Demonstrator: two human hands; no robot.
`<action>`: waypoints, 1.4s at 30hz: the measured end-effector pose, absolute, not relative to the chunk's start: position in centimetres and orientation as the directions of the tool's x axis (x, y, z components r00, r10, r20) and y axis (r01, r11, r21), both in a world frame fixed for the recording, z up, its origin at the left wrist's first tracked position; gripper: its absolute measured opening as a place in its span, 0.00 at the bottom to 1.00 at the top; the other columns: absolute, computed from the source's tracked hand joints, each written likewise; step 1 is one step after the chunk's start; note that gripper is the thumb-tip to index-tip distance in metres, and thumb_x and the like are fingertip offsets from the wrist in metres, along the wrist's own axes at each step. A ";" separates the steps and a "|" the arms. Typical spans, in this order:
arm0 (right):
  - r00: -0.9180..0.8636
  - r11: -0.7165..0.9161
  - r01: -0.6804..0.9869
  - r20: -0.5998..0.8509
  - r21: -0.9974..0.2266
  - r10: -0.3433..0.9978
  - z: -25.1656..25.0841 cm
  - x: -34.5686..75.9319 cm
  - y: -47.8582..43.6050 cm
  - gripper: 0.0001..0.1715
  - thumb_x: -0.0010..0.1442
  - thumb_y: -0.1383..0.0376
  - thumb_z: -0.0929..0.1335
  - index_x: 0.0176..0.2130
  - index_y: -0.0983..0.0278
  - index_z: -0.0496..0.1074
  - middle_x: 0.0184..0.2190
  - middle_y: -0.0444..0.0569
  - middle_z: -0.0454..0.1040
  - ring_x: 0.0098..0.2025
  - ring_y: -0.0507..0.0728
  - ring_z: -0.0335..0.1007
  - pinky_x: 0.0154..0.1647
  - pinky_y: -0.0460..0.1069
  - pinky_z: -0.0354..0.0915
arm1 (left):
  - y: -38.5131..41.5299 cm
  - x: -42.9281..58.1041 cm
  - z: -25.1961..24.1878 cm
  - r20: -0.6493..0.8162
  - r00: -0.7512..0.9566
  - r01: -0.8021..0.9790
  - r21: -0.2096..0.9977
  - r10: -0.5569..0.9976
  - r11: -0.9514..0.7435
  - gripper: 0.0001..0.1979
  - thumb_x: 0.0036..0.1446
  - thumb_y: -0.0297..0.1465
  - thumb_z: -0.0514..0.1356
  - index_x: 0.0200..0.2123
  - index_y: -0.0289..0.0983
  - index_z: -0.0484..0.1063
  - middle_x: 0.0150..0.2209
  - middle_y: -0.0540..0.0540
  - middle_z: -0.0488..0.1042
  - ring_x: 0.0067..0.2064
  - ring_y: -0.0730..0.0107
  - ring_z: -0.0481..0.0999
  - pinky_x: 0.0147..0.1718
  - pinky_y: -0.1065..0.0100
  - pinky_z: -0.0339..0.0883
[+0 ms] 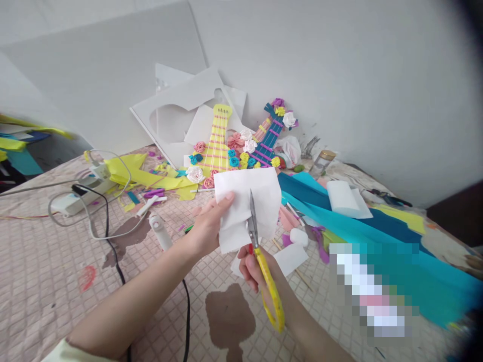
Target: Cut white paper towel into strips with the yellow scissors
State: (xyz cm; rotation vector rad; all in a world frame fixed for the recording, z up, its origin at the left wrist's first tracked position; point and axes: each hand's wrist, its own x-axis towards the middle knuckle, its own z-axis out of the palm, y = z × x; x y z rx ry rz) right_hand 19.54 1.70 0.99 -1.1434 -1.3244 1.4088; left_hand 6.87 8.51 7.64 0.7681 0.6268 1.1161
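Held up in front of me is a sheet of white paper, pinched at its left side by my left hand, thumb on the near face. My right hand is wrapped round the handles of a pair of scissors with yellow grips. The blades point up and away and lie across the lower middle of the paper, where a slit shows between two parts. Part of the right fingers is hidden behind the handle. Below the sheet lies another white paper piece on the table.
Two paper guitars with crepe flowers, one yellow and one blue, lean at the back. A white glue gun, a power strip and cables lie left. Blue crepe paper, a white roll and a jar are right.
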 end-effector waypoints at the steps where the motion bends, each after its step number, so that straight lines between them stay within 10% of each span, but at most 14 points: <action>1: -0.206 -0.067 -0.013 -0.063 -0.998 0.976 1.0 19.5 1.7 0.27 0.55 0.42 0.59 0.33 0.63 0.61 0.20 0.37 0.55 0.18 0.46 0.46 0.17 0.44 0.45 | 8.5 6.9 7.6 -0.068 0.319 -0.548 0.800 0.945 0.243 0.17 0.43 0.40 0.64 0.32 0.33 0.72 0.23 0.48 0.74 0.27 0.65 0.75 0.22 0.71 0.64; 24: -0.244 -0.218 -0.084 -0.192 -0.972 0.951 1.5 19.4 1.5 0.31 0.50 0.38 0.61 0.27 0.63 0.59 0.15 0.36 0.58 0.11 0.43 0.48 0.10 0.40 0.47 | 8.7 6.9 7.5 -0.065 0.331 -0.541 0.804 0.941 0.246 0.17 0.45 0.41 0.63 0.33 0.33 0.72 0.23 0.47 0.74 0.24 0.67 0.74 0.21 0.71 0.63; 42: -0.208 -0.026 -0.009 -0.023 -1.000 0.978 2.1 19.9 1.4 0.30 0.53 0.38 0.58 0.30 0.63 0.59 0.18 0.37 0.53 0.16 0.46 0.47 0.14 0.44 0.44 | 8.2 6.9 7.5 0.019 0.495 -0.527 0.802 0.868 0.282 0.14 0.49 0.38 0.61 0.33 0.33 0.73 0.24 0.46 0.76 0.23 0.68 0.75 0.22 0.71 0.66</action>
